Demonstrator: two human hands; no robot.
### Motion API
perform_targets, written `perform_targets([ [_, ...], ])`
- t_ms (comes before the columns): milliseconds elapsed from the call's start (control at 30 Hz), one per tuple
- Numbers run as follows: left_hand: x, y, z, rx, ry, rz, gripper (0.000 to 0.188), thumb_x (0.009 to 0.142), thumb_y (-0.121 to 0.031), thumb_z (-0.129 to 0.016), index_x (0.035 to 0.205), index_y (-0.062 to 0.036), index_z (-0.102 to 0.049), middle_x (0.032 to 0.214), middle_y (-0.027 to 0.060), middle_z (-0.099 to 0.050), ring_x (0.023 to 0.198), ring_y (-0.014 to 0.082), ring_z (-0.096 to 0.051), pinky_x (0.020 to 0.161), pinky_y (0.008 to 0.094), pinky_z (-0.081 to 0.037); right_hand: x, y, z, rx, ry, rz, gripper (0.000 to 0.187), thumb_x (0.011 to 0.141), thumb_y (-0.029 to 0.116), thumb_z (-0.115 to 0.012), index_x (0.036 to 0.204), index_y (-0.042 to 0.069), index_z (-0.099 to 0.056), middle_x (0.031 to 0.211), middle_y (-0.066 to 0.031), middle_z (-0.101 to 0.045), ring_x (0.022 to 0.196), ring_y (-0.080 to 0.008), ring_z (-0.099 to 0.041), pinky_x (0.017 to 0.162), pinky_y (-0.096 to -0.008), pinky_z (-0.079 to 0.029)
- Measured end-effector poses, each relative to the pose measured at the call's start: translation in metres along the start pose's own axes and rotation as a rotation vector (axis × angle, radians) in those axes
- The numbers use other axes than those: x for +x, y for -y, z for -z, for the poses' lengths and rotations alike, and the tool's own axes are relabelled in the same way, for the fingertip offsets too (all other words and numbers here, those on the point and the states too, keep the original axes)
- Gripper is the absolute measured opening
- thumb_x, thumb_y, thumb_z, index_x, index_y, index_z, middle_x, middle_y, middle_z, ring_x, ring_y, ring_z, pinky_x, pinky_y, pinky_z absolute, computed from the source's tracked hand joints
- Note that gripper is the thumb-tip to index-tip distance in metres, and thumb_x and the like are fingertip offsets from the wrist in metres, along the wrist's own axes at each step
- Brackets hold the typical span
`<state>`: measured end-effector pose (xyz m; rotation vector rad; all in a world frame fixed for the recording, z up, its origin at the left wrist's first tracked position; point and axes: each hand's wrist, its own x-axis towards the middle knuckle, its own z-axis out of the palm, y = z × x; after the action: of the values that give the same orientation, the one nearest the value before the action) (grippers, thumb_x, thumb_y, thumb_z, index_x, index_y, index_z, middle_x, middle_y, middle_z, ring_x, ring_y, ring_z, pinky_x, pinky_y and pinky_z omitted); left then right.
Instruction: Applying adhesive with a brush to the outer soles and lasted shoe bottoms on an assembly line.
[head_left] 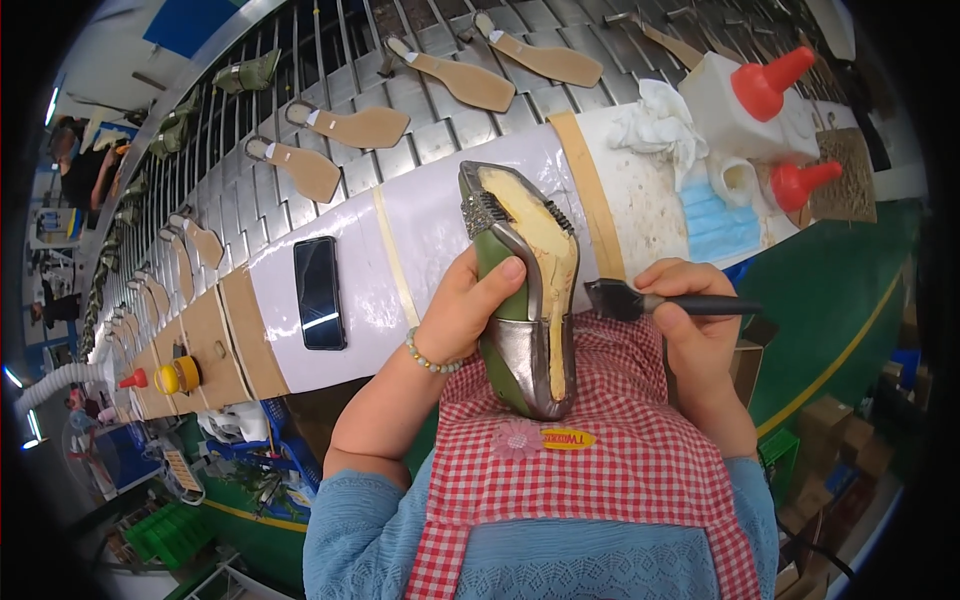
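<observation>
The green and silver shoe (549, 290) shows its cream underside, and the black brush (714, 304) is near its right, bristles leftward.

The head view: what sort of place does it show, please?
Probably a shoe workshop or factory: tan soles lie along a slatted metal surface, the left hand holds an unfinished-looking shoe, and the right hand a brush.

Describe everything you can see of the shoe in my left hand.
The shoe is green with shiny metal-grey trim and a dark, knobbly band near its far end. Its bare, cream-coloured underside faces the camera, bordered by grey material folded inward; no heel shows on it. It is held lengthwise, near end in front of the checked apron. Your left hand grips its left side, thumb on the green. Whether the near end touches the apron is unclear.
</observation>
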<state>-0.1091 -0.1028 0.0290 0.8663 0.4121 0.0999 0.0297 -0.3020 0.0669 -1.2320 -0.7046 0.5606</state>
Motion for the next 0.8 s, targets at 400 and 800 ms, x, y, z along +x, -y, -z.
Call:
perform_targets([
  [400, 0.045, -0.077, 0.077, -0.382, -0.081, -0.220, 0.049, 0.088, -0.035, -0.060, 0.127, -0.0076, -0.048, 0.118, 0.0075, -0.059, 0.106, 0.0226, -0.057, 0.093, 0.0385, -0.046, 0.016, -0.007, 0.008, 0.083, -0.160, -0.074, 0.018, 0.079, -0.001, -0.063, 0.094, 0.000, -0.054, 0.098, -0.0159, -0.060, 0.094, -0.0215, -0.058, 0.088, -0.0336, -0.044],
  [800, 0.207, -0.271, 0.176, -0.018, -0.171, -0.566, 0.041, 0.077, 0.003, -0.062, 0.117, -0.0077, -0.054, 0.112, 0.0075, -0.060, 0.106, 0.0252, -0.056, 0.088, 0.0504, -0.046, 0.089, -0.023, 0.003, 0.120, -0.303, -0.178, 0.018, 0.075, -0.002, -0.062, 0.090, 0.002, -0.054, 0.089, -0.0139, -0.062, 0.087, -0.0228, -0.060, 0.085, -0.0345, -0.044],
])
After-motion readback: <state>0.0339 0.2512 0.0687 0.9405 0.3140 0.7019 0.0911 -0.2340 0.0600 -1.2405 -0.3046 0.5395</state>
